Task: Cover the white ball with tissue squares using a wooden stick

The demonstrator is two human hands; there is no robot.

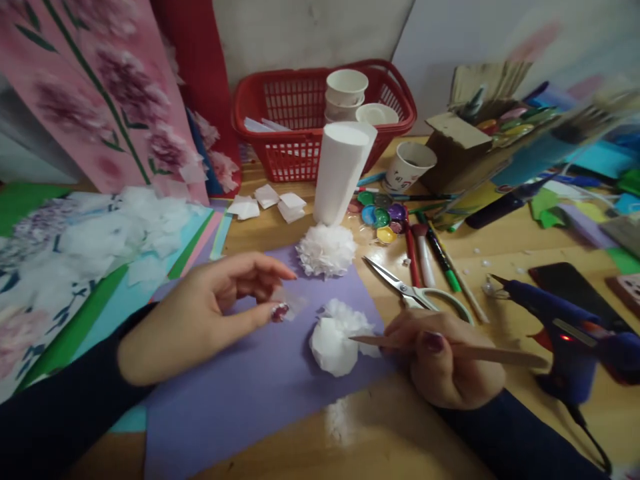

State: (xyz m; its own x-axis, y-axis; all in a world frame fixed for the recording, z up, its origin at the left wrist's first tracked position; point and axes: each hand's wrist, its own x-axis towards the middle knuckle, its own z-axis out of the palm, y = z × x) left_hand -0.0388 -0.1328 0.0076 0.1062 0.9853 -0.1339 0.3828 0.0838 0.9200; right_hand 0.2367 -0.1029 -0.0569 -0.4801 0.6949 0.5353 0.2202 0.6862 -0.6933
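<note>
The right hand [453,367] grasps a partly hidden wooden stick [490,355]; whether the loosely curled left hand [215,310] holds the blurry pale scrap [296,304], I cannot tell.

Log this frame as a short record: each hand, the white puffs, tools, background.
Left hand: above purple sheet; thin translucent piece by the thumb, grip unclear
Right hand: holds wooden stick, tip at or over nearer white puff
Farther puff: ruffled, in front of white cylinder
Tools: scissors, glue gun with red light lit
Background: red basket holding paper cups
</note>
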